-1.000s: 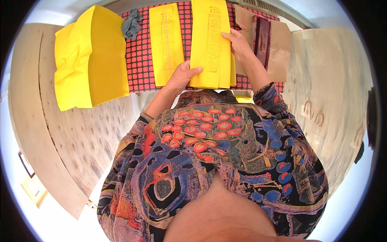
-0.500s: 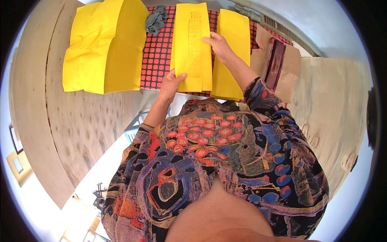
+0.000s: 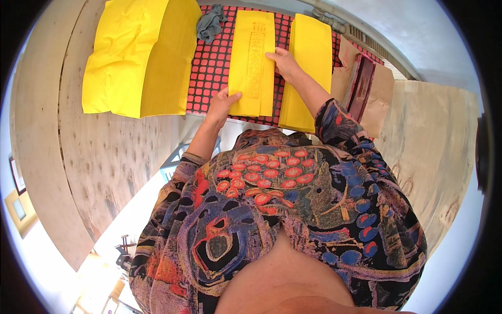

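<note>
A folded sheet of yellow paper (image 3: 243, 63), stamped with a red column of characters in a frame, lies in front of me between my hands. Thumb on top, my left hand (image 3: 224, 103) pinches its lower left edge. Higher up, my right hand (image 3: 284, 62) grips the right edge, thumb over the face and the other fingers underneath. On the right lies a stack of plain yellow folded paper (image 3: 311, 65), partly covered by my right forearm. A larger pile of yellow paper (image 3: 125, 57), creased on its upper face, stands on the left.
Beneath the papers spreads a red-and-black checked cloth (image 3: 209, 68). A crumpled grey rag (image 3: 210, 23) sits at the back. On the right, a dark red stained ink tray (image 3: 360, 86) rests on brown cardboard (image 3: 379, 94). Wooden boards (image 3: 120, 157) flank both sides, with pipes (image 3: 334, 18) behind.
The view has shifted slightly, so the papers and cloth sit a little further right. The stamped sheet lies flatter and its red characters show more clearly. Both hands keep their hold.
</note>
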Demonstrator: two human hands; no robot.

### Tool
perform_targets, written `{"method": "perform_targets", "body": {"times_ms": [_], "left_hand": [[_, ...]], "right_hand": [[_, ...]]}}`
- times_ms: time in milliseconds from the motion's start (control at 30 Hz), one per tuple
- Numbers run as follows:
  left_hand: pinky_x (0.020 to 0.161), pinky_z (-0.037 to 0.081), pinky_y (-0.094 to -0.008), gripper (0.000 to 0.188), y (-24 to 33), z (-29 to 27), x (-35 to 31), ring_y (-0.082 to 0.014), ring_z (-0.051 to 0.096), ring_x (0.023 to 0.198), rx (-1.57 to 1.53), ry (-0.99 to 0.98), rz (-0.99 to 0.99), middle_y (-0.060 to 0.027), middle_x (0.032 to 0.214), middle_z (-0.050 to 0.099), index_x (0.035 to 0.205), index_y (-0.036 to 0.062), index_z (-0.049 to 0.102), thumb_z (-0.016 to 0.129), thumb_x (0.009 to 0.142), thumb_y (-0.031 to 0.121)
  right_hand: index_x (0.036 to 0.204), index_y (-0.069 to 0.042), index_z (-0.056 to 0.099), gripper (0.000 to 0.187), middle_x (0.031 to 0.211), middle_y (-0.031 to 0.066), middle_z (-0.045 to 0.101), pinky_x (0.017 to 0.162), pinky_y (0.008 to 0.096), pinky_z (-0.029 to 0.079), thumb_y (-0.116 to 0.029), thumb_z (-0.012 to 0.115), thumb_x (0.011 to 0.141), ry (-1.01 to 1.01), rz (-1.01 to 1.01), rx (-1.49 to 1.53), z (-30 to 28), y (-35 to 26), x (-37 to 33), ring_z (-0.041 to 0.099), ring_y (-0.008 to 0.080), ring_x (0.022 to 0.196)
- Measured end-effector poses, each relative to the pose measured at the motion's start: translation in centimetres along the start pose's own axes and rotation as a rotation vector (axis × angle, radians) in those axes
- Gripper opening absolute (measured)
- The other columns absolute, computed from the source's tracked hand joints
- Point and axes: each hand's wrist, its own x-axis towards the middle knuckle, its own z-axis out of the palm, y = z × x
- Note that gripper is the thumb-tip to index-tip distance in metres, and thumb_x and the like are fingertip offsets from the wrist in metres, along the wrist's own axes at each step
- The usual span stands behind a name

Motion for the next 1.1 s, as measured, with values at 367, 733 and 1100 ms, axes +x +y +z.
{"method": "perform_targets", "body": {"times_ms": [367,733,1100], "left_hand": [[0.080,0.053,-0.0278,0.028,-1.0,0.4,1.2,-0.0146,0.067,0.090,0.011,0.046,-0.066,-0.0073,0.105,0.069,0.117,0.0000,0.060,0.059,0.095,0.017],[0.081,0.056,-0.0301,0.020,-2.0,-1.0,-3.0,-0.0187,0.069,0.093,-0.043,0.223,-0.223,-0.0086,0.102,0.069,0.109,0.0053,0.060,0.057,0.097,0.021],[0.065,0.053,-0.0253,0.019,-3.0,-1.2,-4.1,-0.0164,0.070,0.077,0.350,0.278,-0.144,-0.0099,0.090,0.070,0.102,0.0004,0.062,0.057,0.095,0.018]], "right_hand": [[0.119,0.002,0.058,0.029,0.108,0.0117,0.067,0.080,0.0335,0.055,-0.015,0.057,0.095,0.087,-0.038,-0.023,-1.6,0.7,1.4,0.067,0.0215,0.093],[0.119,0.001,0.058,0.034,0.112,0.0109,0.063,0.092,0.0360,0.052,-0.021,0.061,0.093,0.145,-0.012,-0.119,-2.1,2.1,1.0,0.063,0.0221,0.104],[0.126,0.003,0.054,0.042,0.115,0.0111,0.063,0.093,0.0334,0.053,-0.021,0.063,0.094,0.202,-0.095,-0.376,-2.0,2.1,1.1,0.063,0.0186,0.104]]}}
